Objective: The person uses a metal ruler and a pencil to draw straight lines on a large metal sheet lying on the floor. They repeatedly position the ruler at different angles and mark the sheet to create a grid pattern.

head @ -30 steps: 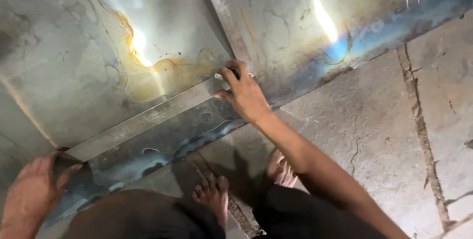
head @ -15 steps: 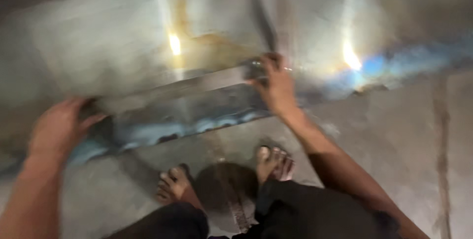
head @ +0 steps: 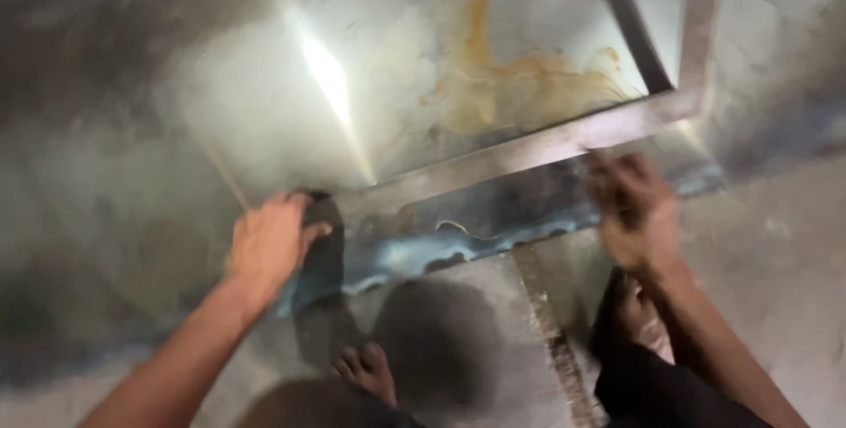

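A large shiny metal sheet (head: 423, 58) with a rust-coloured stain lies on the floor, with a flat metal strip (head: 529, 150) along its near edge and a dark, bluish folded lip (head: 458, 225) below that. My left hand (head: 269, 243) grips the lip's left end, fingers curled over it. My right hand (head: 634, 212) is blurred, hovering at the right part of the lip just below the strip; whether it touches the metal is unclear. My bare feet (head: 366, 366) stand on the floor just before the sheet.
A second metal strip (head: 696, 31) runs upright at the right, meeting the near strip at a corner. Grey concrete floor (head: 775, 278) with a seam (head: 546, 331) lies on my side. The picture is motion-blurred, especially left.
The view swung left and down. My right hand came off the strip's corner and dropped toward the lip. My left hand stayed on the lip's left end.
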Available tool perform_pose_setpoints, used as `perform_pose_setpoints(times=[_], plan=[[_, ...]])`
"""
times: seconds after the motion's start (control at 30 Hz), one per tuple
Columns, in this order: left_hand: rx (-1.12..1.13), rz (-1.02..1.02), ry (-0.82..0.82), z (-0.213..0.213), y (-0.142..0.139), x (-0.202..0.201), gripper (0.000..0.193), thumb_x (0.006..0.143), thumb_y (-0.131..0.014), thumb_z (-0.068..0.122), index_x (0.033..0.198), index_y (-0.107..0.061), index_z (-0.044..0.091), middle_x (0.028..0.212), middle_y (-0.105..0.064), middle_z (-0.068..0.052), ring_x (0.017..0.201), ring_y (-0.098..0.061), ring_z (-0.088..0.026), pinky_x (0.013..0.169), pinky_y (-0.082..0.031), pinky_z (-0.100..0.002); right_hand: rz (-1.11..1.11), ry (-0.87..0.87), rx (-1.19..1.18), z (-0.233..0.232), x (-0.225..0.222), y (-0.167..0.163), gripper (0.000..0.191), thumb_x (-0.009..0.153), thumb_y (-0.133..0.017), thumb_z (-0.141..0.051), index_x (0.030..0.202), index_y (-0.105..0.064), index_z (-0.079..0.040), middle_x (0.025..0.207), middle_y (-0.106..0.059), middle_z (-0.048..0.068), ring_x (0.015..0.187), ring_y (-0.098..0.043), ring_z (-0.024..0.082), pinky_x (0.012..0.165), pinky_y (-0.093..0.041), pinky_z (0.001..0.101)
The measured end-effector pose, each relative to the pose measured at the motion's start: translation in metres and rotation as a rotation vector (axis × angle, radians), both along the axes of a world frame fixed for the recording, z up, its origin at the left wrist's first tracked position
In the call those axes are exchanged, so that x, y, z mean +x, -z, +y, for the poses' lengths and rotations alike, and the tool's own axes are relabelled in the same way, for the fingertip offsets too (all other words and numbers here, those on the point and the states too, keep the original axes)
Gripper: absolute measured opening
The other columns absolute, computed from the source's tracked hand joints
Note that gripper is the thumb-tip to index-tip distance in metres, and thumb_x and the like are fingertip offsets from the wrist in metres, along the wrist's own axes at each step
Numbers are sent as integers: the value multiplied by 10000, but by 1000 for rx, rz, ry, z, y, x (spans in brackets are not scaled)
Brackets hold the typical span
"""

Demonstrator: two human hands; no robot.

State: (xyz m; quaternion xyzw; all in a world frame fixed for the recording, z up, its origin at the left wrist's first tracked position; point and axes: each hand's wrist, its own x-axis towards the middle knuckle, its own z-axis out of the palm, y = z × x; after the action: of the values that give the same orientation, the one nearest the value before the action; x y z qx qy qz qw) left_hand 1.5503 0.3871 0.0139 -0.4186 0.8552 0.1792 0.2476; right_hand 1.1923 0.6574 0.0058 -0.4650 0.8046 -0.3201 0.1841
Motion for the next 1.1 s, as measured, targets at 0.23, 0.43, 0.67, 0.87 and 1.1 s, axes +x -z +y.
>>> perform_pose_setpoints(times=[0.23, 0.43, 0.67, 0.87, 1.1], plan=[[41, 166, 60, -3, -4, 15, 380, 824, -832, 360, 1047, -743, 65, 1045, -733, -218, 968, -699, -446, 820, -552, -533, -22, -467, 503, -5, 122, -44, 369, 945, -642, -264, 1300, -732, -223, 892, -720, 93, 593, -651, 216, 508, -572, 359], [48, 185, 45, -3, -10, 12, 395, 772, -864, 342, 1046, -768, 73, 1012, -736, -216, 971, -705, -433, 822, -559, -516, -119, -704, 420, -12, 237, -98, 377, 834, -681, -123, 1204, -742, -156, 1124, -743, 170, 914, -727, 365, 780, -577, 481], [32, 345, -23, 1, -1, 21, 355, 801, -863, 288, 1109, -801, 124, 1033, -734, -217, 964, -701, -437, 842, -545, -536, -114, -385, 291, -37, 244, -18, 239, 871, -721, -245, 1067, -779, -123, 930, -732, 185, 755, -695, 374, 642, -558, 474], [-23, 401, -127, -1, 9, 22, 462, 710, -932, 299, 1073, -787, 53, 1020, -726, -210, 914, -703, -437, 801, -544, -523, 24, -97, 35, -39, 175, 50, 180, 982, -743, -112, 1154, -788, -89, 964, -739, 107, 690, -694, 165, 559, -584, 301], [-21, 243, -105, -1, 13, 15, 475, 699, -934, 349, 989, -765, 13, 968, -723, -206, 870, -709, -435, 756, -552, -525, 147, -28, -128, -52, 173, 84, 144, 988, -813, -87, 1129, -788, -73, 991, -732, 110, 694, -711, 154, 554, -585, 250]])
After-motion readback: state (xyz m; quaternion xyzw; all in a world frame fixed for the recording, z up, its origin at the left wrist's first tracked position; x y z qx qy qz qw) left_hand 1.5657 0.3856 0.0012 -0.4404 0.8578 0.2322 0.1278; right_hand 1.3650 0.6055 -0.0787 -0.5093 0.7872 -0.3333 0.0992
